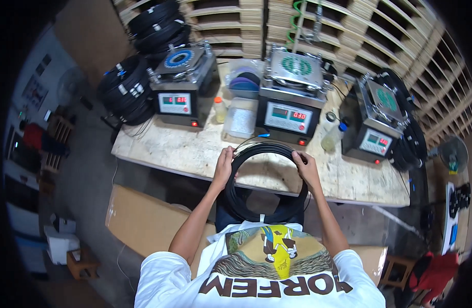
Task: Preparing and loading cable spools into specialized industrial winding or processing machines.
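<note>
A coil of black cable [236, 200] hangs tilted between my hands, its far side over the table's front edge and its near side above my lap. My left hand [225, 167] is closed around the coil's left side. On the upper right of the ring, my right hand [306, 168] grips it with the thumb on top. A loose cable end with a blue connector tip [264, 135] sticks out from the coil just in front of the middle machine. A small white band [261, 218] wraps the coil's near side.
Three box-shaped machines with lit displays stand on the wooden table: a left one [175, 102], a middle one [289, 120] and a right one [375, 141]. Bottles, including an orange-capped one [219, 113], and a clear tray [241, 119] stand between them. Black coils [124, 95] are stacked at the left.
</note>
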`<state>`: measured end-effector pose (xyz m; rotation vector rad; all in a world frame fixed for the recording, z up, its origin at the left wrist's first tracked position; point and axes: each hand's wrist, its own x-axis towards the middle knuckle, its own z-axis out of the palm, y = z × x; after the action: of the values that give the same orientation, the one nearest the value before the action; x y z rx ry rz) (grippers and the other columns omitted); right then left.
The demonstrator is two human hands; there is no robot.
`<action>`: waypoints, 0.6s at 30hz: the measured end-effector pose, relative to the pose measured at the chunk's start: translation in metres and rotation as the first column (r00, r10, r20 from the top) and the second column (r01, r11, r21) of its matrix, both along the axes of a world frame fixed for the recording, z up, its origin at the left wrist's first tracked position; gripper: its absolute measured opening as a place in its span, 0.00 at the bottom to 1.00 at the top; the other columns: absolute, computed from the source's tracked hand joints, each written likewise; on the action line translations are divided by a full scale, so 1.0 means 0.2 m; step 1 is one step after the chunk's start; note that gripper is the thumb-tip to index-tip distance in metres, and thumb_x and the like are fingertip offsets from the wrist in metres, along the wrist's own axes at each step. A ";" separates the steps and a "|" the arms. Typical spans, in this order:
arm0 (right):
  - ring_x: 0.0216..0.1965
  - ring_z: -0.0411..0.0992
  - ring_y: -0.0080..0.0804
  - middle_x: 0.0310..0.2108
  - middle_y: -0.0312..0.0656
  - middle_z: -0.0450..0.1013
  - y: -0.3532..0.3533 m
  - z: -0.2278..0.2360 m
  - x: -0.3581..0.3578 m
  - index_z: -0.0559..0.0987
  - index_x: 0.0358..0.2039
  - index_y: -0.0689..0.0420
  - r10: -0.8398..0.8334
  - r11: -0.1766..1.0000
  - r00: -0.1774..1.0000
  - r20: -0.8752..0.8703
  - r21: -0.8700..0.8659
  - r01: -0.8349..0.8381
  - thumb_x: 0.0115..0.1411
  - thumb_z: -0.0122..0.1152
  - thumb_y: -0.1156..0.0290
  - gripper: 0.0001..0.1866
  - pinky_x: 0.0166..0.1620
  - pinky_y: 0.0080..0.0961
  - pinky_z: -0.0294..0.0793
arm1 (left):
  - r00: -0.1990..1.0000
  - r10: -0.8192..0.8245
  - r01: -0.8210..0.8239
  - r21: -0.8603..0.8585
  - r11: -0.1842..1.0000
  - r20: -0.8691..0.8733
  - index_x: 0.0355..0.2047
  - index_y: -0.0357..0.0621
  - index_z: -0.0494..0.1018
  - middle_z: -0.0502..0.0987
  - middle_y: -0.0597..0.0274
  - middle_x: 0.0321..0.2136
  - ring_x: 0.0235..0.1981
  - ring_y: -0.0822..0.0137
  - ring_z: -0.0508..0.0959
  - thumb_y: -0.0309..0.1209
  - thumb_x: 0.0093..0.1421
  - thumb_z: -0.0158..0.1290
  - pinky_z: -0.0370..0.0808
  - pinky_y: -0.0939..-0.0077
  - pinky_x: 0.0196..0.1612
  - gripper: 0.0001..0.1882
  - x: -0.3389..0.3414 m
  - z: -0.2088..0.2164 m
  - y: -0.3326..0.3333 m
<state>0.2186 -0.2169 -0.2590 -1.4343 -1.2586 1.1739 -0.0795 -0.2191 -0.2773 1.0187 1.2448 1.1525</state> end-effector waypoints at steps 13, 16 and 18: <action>0.28 0.63 0.15 0.26 0.31 0.71 0.68 0.90 -1.09 0.77 0.41 0.62 0.301 0.831 0.953 -0.039 0.502 -0.241 0.68 0.58 0.58 0.17 0.33 0.17 0.64 | 0.966 0.258 -0.254 0.312 0.916 0.029 0.45 0.41 0.73 0.72 0.68 0.19 0.13 0.79 0.68 0.50 0.72 0.41 0.62 0.83 0.15 0.24 -1.00 0.96 0.36; 0.27 0.63 0.16 0.25 0.31 0.70 0.87 1.03 -1.30 0.78 0.40 0.62 0.274 0.834 0.961 -0.041 0.508 -0.216 0.66 0.59 0.56 0.19 0.32 0.17 0.63 | 0.959 0.282 -0.268 0.361 0.893 0.016 0.45 0.40 0.74 0.74 0.67 0.22 0.13 0.79 0.68 0.50 0.71 0.42 0.63 0.84 0.16 0.25 -1.20 1.15 0.56; 0.29 0.62 0.15 0.26 0.31 0.70 0.98 1.11 -1.42 0.78 0.37 0.64 0.272 0.805 0.961 -0.059 0.561 -0.193 0.67 0.58 0.58 0.18 0.33 0.17 0.63 | 0.965 0.263 -0.248 0.408 0.878 0.021 0.46 0.41 0.75 0.75 0.67 0.23 0.15 0.80 0.69 0.51 0.71 0.43 0.63 0.85 0.17 0.25 -1.31 1.25 0.69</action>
<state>-0.0651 -0.0219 -0.0377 -0.7723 -1.5486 0.9320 -0.3423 -0.0810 -0.0266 1.2079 1.2177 1.6580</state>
